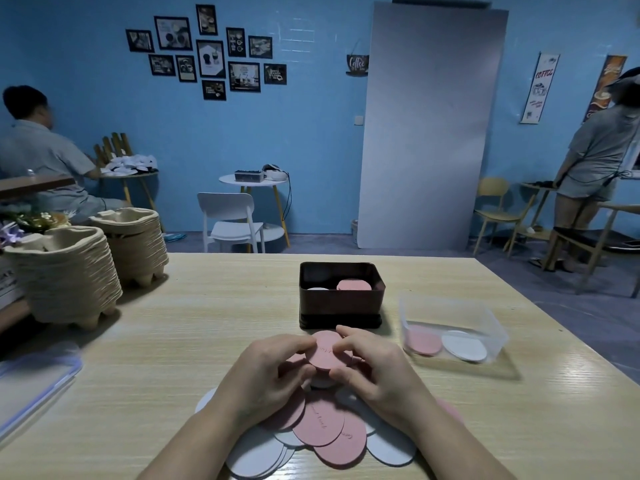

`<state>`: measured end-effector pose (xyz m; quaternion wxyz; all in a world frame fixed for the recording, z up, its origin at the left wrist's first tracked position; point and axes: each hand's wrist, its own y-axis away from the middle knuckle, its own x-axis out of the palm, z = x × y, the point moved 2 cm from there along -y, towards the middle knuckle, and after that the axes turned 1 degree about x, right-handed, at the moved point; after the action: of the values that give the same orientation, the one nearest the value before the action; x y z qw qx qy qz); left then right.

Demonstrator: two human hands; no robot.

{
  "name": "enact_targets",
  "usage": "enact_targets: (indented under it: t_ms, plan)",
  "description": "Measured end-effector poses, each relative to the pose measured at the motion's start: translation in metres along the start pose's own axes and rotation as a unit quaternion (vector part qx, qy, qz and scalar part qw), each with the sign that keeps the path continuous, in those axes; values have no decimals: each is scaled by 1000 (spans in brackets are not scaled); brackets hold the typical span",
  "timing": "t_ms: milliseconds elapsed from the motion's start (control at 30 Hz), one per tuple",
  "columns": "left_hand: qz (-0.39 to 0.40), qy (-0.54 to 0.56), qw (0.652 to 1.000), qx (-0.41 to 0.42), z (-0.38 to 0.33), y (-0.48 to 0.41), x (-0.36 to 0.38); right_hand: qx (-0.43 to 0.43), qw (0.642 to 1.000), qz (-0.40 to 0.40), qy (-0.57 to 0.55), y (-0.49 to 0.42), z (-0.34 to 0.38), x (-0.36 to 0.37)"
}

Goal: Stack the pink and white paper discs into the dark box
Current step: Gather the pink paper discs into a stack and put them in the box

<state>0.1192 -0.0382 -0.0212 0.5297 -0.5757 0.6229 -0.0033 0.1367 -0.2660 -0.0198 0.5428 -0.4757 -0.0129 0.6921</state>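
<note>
The fingers (294, 342) of the left hand (273, 372) and those of the right hand (374, 368) are curled in from either side and clamped on a small stack of discs (325, 350). Its top disc is pink and tilts toward the camera. The thumbs press at the near edge and the fingertips hook over the far edge. How many discs the stack holds cannot be told.

The stack is held just above a loose pile of discs (322, 427), pink and white overlapping, which spreads out on the table (173, 341) under both wrists and toward the near edge.

Just beyond the hands stands the dark box (341, 304), open at the top. Inside it a pink stack (354, 285) rises on the right side, and a white disc (317, 289) lies lower on the left.

To the right of the box, apart from it, sits a clear plastic tub (450, 327) with one pink disc (424, 341) and one white disc (464, 346) lying flat side by side on its bottom.

At the left of the table are two tall piles of brown pulp cup trays (69, 271), and a clear plastic lid (34, 382) lies nearer the camera.

Behind the table are blue walls with framed pictures (207, 53), a white chair (230, 220), a grey board (429, 133) leaning upright, a seated person (38, 147) at the left and a standing person (595, 157) at the right.
</note>
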Motion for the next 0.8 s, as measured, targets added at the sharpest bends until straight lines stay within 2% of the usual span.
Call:
enact_targets:
  t_ms: [200,433,633,800]
  plan:
    - [9,-1,1000,5,1,0,3,-16,998,29,44,0,1,1]
    - [33,-6,999,11,0,-4,1,-12,999,-1,48,1,4,0]
    - [15,-2,999,-39,4,-12,-8,2,999,-25,36,-1,6,-2]
    - [40,-55,996,-64,17,-15,-18,11,1000,6,16,-8,10,-3]
